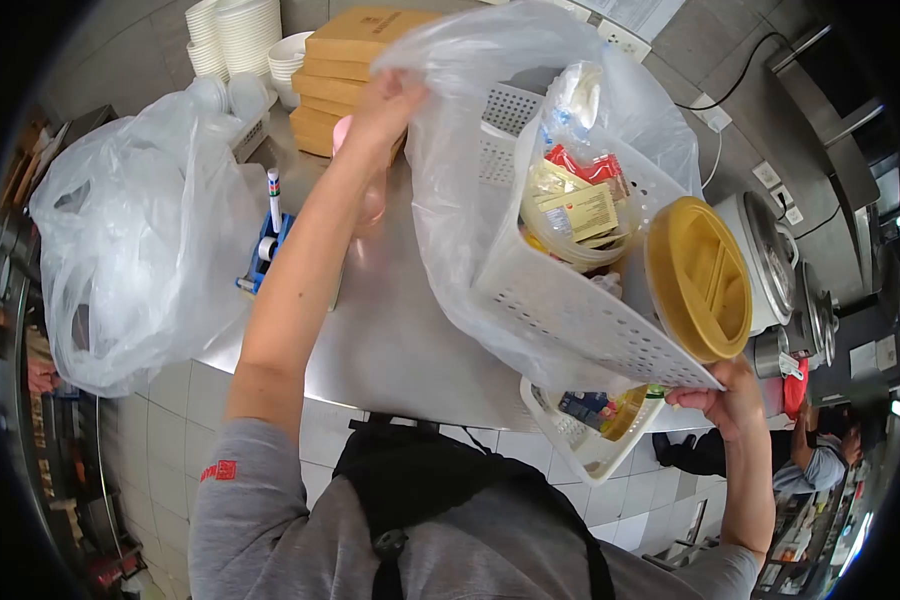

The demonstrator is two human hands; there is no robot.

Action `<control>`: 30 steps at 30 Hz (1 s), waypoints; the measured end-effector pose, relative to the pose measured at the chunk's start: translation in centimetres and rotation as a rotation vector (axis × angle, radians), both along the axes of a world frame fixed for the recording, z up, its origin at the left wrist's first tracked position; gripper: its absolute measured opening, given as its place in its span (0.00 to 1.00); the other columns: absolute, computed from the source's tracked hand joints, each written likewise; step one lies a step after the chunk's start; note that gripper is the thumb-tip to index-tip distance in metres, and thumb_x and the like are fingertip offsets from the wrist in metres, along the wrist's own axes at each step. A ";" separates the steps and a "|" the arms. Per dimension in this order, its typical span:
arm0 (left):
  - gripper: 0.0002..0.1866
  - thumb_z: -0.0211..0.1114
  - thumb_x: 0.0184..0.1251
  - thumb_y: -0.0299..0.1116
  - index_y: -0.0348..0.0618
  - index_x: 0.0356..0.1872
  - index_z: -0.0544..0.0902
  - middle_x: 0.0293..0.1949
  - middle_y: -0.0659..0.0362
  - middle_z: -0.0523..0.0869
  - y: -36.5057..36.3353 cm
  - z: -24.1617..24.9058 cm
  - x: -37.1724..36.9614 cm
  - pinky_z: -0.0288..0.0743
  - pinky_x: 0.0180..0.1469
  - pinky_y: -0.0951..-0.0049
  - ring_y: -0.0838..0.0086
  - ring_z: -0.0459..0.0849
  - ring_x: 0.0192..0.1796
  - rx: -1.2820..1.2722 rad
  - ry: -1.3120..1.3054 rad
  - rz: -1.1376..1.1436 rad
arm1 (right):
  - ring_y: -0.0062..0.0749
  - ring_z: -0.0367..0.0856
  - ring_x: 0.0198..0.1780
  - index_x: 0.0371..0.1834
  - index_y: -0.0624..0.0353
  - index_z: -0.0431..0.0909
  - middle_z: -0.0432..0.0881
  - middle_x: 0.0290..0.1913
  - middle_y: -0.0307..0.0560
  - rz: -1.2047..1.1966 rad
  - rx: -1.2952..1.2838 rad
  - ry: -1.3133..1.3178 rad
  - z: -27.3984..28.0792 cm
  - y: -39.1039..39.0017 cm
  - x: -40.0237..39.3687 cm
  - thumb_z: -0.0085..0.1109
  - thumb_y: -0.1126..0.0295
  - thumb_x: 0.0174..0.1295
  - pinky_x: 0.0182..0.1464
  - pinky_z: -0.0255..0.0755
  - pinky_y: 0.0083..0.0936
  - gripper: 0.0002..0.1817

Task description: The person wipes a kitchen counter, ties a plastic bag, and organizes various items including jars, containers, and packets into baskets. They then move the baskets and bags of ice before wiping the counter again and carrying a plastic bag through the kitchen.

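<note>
My left hand [390, 105] is closed on the edge of a large translucent plastic bag [440, 210], pulled up around a white perforated basket [590, 325]. My right hand [725, 400] grips the near right corner of that basket, which is tilted. Inside the basket stands a round tub [582, 250] holding sauce packets [580, 212], with a crumpled plastic packet [575, 95] above it. A mustard-yellow round lid or container [700, 280] rests at the basket's right side. Below the basket, a smaller white basket [595, 460] holds a dark blue packet and other items.
Left on the steel counter [370, 330] are a bulging plastic bag [145, 240] and a blue tape dispenser [265, 250] with a marker. Brown boxes [345, 80] and stacked white bowls [248, 35] stand behind. Rice cookers [760, 260] line the right; another person [810, 460] is beyond.
</note>
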State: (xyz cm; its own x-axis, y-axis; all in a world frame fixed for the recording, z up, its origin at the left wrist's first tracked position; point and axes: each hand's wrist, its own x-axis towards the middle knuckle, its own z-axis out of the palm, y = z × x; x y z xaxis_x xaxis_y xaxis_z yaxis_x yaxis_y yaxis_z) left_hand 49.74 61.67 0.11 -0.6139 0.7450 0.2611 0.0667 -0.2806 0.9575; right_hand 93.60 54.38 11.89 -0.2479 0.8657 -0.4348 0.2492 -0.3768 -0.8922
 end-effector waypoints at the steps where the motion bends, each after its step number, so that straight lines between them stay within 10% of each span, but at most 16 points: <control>1: 0.21 0.58 0.59 0.32 0.43 0.55 0.71 0.44 0.58 0.80 -1.0 0.9 0.5 0.70 0.45 0.78 0.75 0.78 0.44 0.110 0.134 0.123 | 0.48 0.82 0.27 0.52 0.78 0.62 0.78 0.36 0.68 0.013 -0.002 -0.011 0.3 -0.5 0.1 0.47 0.77 0.46 0.27 0.82 0.29 0.26; 8: 0.23 0.60 0.61 0.36 0.34 0.54 0.70 0.46 0.58 0.77 -12.3 5.1 8.5 0.66 0.54 0.75 0.76 0.74 0.49 0.226 0.094 -0.227 | 0.48 0.82 0.28 0.51 0.76 0.65 0.78 0.37 0.64 0.231 -0.063 0.008 -0.2 -1.9 0.0 0.49 0.75 0.52 0.26 0.82 0.27 0.22; 19: 0.28 0.48 0.64 0.38 0.35 0.63 0.59 0.57 0.50 0.70 -30.3 -0.9 9.8 0.65 0.59 0.65 0.64 0.73 0.57 0.199 -0.304 0.248 | 0.42 0.78 0.46 0.56 0.71 0.65 0.71 0.53 0.57 0.754 -0.289 -0.042 -7.0 -1.6 -9.5 0.44 0.79 0.52 0.37 0.82 0.29 0.24; 30: 0.35 0.54 0.62 0.35 0.36 0.67 0.48 0.64 0.47 0.58 -33.9 -10.3 12.8 0.54 0.64 0.63 0.63 0.61 0.64 0.049 0.009 0.512 | 0.39 0.81 0.39 0.49 0.66 0.71 0.77 0.46 0.55 0.938 -0.099 -0.152 -17.4 5.5 -20.4 0.49 0.72 0.59 0.35 0.81 0.28 0.16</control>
State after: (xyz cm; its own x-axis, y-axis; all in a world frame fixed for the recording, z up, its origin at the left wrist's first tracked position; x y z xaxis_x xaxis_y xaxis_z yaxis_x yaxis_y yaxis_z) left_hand 62.57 27.73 -10.20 -0.8945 0.3361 0.2948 0.2152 -0.2542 0.9429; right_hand 73.18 59.88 -5.51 -0.7569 0.3007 -0.5802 0.5988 -0.0366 -0.8001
